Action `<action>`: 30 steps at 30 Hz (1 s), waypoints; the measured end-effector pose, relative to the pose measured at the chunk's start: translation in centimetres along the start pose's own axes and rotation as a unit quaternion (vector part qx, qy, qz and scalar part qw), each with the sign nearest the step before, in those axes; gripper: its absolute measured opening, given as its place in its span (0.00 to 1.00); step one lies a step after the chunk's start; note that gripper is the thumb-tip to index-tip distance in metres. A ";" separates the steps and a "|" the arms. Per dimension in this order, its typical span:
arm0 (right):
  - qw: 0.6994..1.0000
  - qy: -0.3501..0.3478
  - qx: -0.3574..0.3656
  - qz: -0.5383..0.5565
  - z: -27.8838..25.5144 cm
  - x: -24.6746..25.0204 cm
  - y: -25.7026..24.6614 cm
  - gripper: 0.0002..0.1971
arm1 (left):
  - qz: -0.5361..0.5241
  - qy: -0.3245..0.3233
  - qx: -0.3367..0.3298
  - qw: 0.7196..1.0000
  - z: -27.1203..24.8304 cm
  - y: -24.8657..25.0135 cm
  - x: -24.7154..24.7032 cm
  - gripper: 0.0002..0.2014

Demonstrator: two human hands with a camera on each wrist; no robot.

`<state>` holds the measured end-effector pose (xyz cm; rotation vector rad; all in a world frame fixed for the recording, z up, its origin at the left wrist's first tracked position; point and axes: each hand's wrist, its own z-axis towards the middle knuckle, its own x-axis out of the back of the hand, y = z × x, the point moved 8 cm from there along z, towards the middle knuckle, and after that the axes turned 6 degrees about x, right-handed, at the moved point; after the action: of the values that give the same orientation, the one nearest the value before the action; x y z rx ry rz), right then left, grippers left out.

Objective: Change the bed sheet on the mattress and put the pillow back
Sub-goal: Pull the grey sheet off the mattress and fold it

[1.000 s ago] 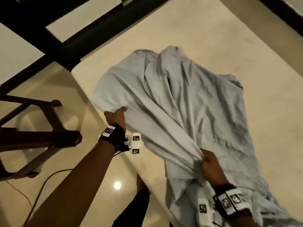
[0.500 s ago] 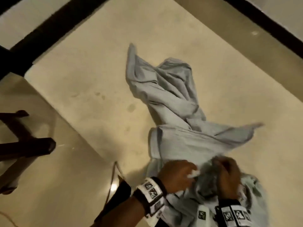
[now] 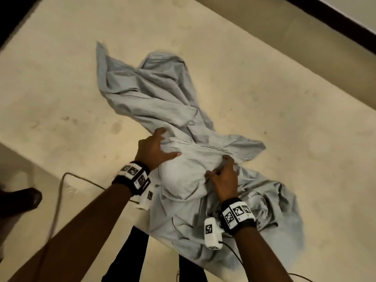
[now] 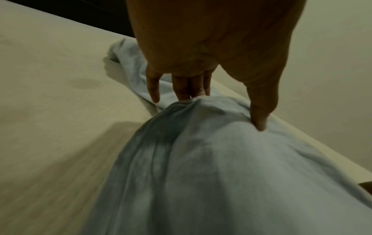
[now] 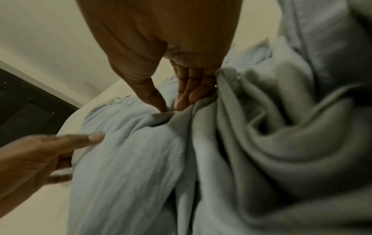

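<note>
A crumpled grey-blue bed sheet [image 3: 152, 94] lies bunched on the bare cream mattress [image 3: 61, 88], and its near part hangs over the mattress's front edge. My left hand [image 3: 165, 144] lies spread on a fold of the sheet [image 4: 201, 159]. Its fingers [image 4: 189, 85] are straight and the thumb presses into the cloth. To its right, my right hand [image 3: 222, 169] pinches a gathered fold of the sheet [image 5: 130, 151] between thumb and fingers [image 5: 187, 95]. No pillow is in view.
A dark bed frame [image 3: 12, 17] runs along the far left, and a dark strip [image 3: 335, 15] crosses the top right. A cable [image 3: 61, 190] trails over the glossy floor at left, near a dark object [image 3: 20, 202]. My dark-trousered legs [image 3: 132, 257] stand against the mattress's edge.
The sheet, spread wide a second ago, is now pulled into a heap near the front edge. My left hand came in from the left corner and now reaches forward onto a fold.
</note>
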<state>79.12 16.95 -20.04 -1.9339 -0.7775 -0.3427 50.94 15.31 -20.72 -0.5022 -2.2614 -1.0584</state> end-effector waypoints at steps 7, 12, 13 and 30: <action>0.987 0.044 -0.053 0.146 -1.8 1.2 1.3 0.14 | 0.008 -0.005 -0.106 0.994 -3.4 6.9 0.5 0.19; 0.905 0.010 -0.211 0.369 -2.5 0.7 -0.7 0.25 | -0.059 -0.088 -0.123 0.987 -11.2 7.7 0.1 0.18; 0.904 0.002 -0.210 0.372 -2.4 0.5 -1.4 0.24 | -0.075 -0.113 -0.136 0.981 -12.8 7.7 -0.1 0.19; 0.880 0.185 -0.288 0.329 -2.1 4.1 -1.5 0.31 | -0.138 -0.108 -0.021 0.984 -12.2 -10.4 12.9 0.19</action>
<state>81.42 17.08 -15.74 -2.4384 0.2946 -0.5341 39.63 0.50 -12.01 -0.3390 -2.5605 -1.2407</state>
